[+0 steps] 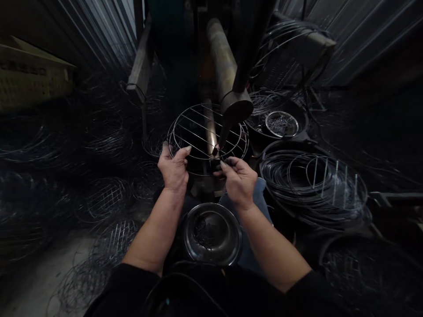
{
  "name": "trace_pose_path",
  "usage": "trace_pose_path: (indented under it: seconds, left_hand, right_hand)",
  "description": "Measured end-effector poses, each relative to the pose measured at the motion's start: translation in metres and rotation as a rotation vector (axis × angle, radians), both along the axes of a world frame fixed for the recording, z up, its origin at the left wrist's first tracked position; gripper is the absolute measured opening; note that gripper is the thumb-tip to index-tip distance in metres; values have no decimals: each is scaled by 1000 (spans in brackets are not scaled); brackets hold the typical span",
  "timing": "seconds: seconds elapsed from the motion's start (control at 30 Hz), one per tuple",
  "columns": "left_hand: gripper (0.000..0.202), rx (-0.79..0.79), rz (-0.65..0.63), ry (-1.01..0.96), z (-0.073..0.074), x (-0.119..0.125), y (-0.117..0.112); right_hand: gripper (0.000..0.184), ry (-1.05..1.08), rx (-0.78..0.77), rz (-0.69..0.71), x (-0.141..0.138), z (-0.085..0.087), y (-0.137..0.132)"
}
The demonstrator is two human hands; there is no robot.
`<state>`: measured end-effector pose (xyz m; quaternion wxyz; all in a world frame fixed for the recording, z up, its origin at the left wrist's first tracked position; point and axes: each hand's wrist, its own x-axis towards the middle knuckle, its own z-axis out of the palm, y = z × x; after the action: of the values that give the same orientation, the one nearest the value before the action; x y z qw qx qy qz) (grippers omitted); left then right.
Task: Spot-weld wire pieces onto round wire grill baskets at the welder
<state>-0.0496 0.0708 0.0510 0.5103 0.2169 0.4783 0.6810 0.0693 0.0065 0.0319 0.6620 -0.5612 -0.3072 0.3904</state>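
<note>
A round wire rack (193,137) with parallel cross wires lies level in front of me, between the electrodes of what looks like a spot welder. My left hand (174,165) is closed on the rack's near left rim, thumb on top. My right hand (238,178) is pinched at the near rim, just right of the electrode tip; what its fingers hold is too small to make out. The thick upper electrode arm (228,70) reaches over the rack, its tip down at the near rim. Below the rack passes the brass-coloured lower arm (210,127).
A shiny metal bowl (226,240) with a few small dark pieces sits at my lap. To the right, a large tub holds wire rings (280,185); behind it is a small dish (282,124) of bits. Wire racks (107,198) pile up on the left floor.
</note>
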Motion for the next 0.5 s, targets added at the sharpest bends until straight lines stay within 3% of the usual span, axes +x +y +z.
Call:
trace_pose_path:
  seconds: [0.2,0.5]
  left_hand:
    - [74,-31,39,14,2,0,8]
    - [69,-47,21,25,1,1,16]
  right_hand:
    - [16,-16,46,-16,-1,-1,12]
    - [16,-27,43,-19,-2,-2,19]
